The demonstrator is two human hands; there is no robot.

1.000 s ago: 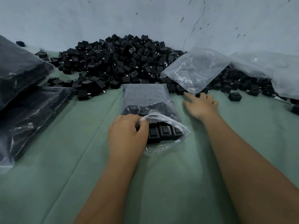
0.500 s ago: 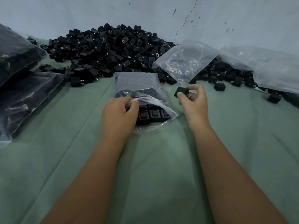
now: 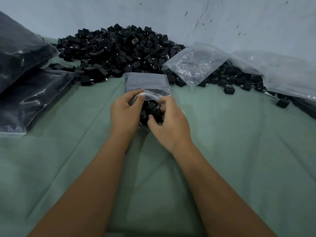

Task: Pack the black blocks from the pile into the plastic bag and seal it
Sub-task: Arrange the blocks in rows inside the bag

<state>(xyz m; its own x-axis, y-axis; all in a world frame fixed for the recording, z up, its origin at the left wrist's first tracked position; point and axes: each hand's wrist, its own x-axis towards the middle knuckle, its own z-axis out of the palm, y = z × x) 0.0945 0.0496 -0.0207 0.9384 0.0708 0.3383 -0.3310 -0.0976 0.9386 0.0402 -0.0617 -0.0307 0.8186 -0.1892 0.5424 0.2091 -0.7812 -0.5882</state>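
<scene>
where the pale wall [image 3: 239,17] meets my bench [image 3: 239,151], the green cloth runs out flat toward me and carries everything. at the far side, against the wall, sits the pile [image 3: 119,47] of black blocks, spreading right under two loose clear bags [image 3: 193,64]. on my left two filled dark bags [image 3: 25,79] lie stacked, one leaning on the other.

nearer, just in front of the pile, lies the plastic bag [image 3: 147,81] i am filling, its closed end touching the heap and its mouth turned toward me. black blocks show through the film and at the opening.

my left hand [image 3: 125,113] is curled on the upper lip of the bag's mouth, thumb and fingers pinching the film and lifting it. my right hand [image 3: 169,120] is at the mouth too, fingers curled round a black block [image 3: 154,111] that sits right at the opening, among the others already inside; how far in it is i cannot tell.

smallest, two stray blocks [image 3: 229,90] rest apart on the cloth to the right, near the edge of the loose bags.
</scene>
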